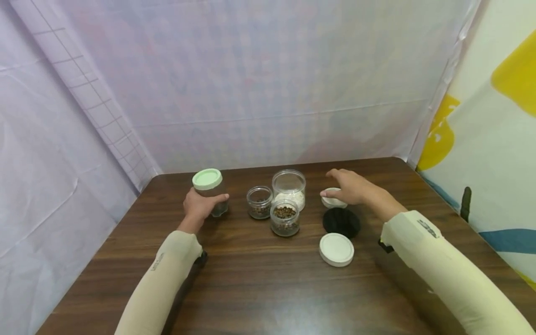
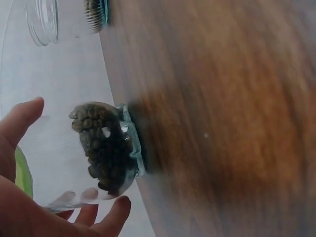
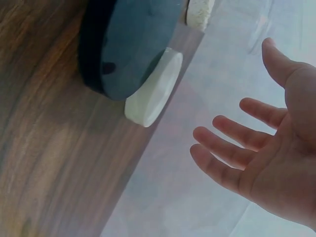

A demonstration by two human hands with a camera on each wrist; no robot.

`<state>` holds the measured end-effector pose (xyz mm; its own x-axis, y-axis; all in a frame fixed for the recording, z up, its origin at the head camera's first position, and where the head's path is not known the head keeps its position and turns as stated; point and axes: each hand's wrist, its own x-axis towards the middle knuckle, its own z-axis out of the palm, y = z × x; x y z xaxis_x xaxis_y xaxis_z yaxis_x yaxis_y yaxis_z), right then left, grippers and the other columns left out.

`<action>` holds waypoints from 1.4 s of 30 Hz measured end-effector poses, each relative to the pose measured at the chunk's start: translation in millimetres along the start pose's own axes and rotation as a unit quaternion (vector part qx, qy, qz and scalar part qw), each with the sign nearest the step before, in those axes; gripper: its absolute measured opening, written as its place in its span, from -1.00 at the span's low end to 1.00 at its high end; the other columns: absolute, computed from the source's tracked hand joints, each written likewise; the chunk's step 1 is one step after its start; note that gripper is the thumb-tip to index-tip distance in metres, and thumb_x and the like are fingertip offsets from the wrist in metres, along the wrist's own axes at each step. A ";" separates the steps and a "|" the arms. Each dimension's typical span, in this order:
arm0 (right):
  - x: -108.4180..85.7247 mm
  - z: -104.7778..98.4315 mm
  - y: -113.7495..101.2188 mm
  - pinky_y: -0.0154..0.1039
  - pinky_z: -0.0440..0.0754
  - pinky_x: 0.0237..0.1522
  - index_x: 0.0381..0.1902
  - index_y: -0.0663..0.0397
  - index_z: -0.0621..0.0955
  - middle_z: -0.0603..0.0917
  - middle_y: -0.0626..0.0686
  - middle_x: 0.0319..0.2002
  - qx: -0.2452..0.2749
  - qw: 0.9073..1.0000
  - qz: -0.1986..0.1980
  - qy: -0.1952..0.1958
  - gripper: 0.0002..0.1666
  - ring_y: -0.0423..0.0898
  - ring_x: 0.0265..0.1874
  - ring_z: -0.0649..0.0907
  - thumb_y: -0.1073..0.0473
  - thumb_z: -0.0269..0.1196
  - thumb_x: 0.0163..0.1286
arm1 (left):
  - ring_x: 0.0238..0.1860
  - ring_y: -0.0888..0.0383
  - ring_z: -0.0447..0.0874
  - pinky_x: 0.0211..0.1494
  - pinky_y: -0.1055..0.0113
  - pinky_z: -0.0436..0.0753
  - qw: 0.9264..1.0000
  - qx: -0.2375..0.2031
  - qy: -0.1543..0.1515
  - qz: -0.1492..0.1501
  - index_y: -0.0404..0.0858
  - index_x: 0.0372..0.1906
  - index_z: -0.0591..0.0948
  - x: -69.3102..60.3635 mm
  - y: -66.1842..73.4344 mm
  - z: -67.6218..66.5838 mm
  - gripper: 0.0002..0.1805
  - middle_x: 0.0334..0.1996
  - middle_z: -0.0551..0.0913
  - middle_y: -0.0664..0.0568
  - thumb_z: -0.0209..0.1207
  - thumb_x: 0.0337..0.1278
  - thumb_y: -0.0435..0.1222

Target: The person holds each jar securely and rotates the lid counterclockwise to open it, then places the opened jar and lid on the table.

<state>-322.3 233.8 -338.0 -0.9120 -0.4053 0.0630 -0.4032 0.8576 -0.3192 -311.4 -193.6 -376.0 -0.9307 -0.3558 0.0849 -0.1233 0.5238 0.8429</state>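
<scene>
My left hand [image 1: 200, 204] holds a clear jar [image 1: 214, 197] with a pale green lid [image 1: 207, 178] at the table's left. Dark beans [image 2: 106, 148] fill its lower part. In the left wrist view, the fingers curl round one side and the straight thumb lies along the other; whether the thumb touches the glass, I cannot tell. My right hand [image 1: 351, 186] hovers with fingers spread and holds nothing. It is just above a small white lid [image 1: 333, 203]. Nearer me are a black lid [image 1: 341, 223] and a larger white lid [image 1: 336, 250], lying flat.
Mid-table stand three lidless clear jars: a small one [image 1: 259, 203] with dark contents, a large one [image 1: 289, 186] with white contents, and a front one [image 1: 284, 225] with brown beans. They stand close together. White cloth [image 1: 268, 93] hangs behind the wooden table [image 1: 251, 288].
</scene>
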 end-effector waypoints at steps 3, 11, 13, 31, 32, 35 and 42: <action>-1.4 -2.8 -4.2 0.29 0.42 0.30 0.45 0.23 0.33 0.41 0.39 0.38 0.000 1.000 -0.001 0.003 -0.15 0.36 0.33 0.45 -0.23 0.21 0.47 | 0.41 -0.22 0.33 0.47 -0.12 0.35 1.000 -0.007 0.012 0.005 -0.28 0.51 0.23 -1.7 -0.6 -0.3 0.15 0.39 0.40 -0.24 0.55 -0.16 0.08; -1.6 -8.5 -11.9 0.28 0.43 0.29 0.44 0.21 0.35 0.43 0.35 0.36 -0.003 0.999 -0.018 0.031 -0.19 0.33 0.32 0.47 -0.25 0.16 0.50 | 0.37 -0.16 0.40 0.41 -0.13 0.41 0.997 -0.047 0.032 0.060 -0.20 0.50 0.24 -7.8 15.5 3.5 0.13 0.35 0.45 -0.17 0.52 -0.16 0.13; -1.9 -11.1 -14.5 0.27 0.44 0.29 0.44 0.19 0.35 0.43 0.33 0.36 -0.001 0.999 -0.026 0.040 -0.18 0.31 0.32 0.47 -0.27 0.13 0.51 | 0.33 -0.14 0.44 0.37 -0.13 0.44 0.994 -0.058 0.031 0.085 -0.18 0.48 0.27 -12.8 23.8 5.0 0.09 0.32 0.48 -0.16 0.52 -0.15 0.12; -24.5 -42.1 -94.7 -0.02 0.61 -0.06 0.38 0.04 0.43 0.55 0.10 0.21 0.037 0.979 -0.131 0.154 -0.34 -0.01 -0.09 0.63 -0.26 0.03 0.57 | 0.08 0.10 0.66 0.05 0.06 0.70 0.957 -0.070 -0.082 0.270 0.00 0.32 0.46 -81.0 86.7 36.7 -0.13 0.12 0.64 0.09 0.53 -0.15 0.15; -26.7 -43.1 -100.8 -0.02 0.61 -0.06 0.39 0.04 0.42 0.54 0.09 0.22 0.039 0.978 -0.136 0.155 -0.33 -0.01 -0.08 0.62 -0.27 0.02 0.57 | 0.07 0.11 0.67 0.03 0.07 0.70 0.954 -0.073 -0.088 0.277 0.01 0.31 0.47 -84.3 87.9 38.2 -0.14 0.11 0.64 0.10 0.54 -0.16 0.14; -32.8 -44.7 -116.8 0.03 0.61 0.03 0.42 -0.02 0.39 0.50 0.06 0.25 0.036 0.977 -0.146 0.148 -0.29 0.00 0.05 0.61 -0.34 -0.04 0.56 | 0.03 0.16 0.68 -0.01 0.13 0.72 0.948 -0.080 -0.109 0.288 0.03 0.29 0.47 -94.7 91.3 42.7 -0.16 0.08 0.64 0.15 0.55 -0.16 0.12; -39.4 -45.0 -134.7 -0.05 0.61 -0.05 0.35 -0.12 0.45 0.53 -0.01 0.14 -0.008 0.974 -0.168 0.151 -0.30 -0.10 -0.06 0.59 -0.41 -0.06 0.53 | -0.12 0.16 0.71 -0.17 0.25 0.71 0.944 -0.068 -0.133 0.293 -0.08 0.23 0.50 -114.0 98.2 52.9 -0.17 -0.07 0.68 0.13 0.56 -0.19 0.13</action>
<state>-235.5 148.5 -254.9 -0.7083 -0.5536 0.4381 -0.6813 0.6986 -0.2187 -235.6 -60.7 -331.0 -0.8815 0.1812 0.4361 0.4679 0.4591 0.7551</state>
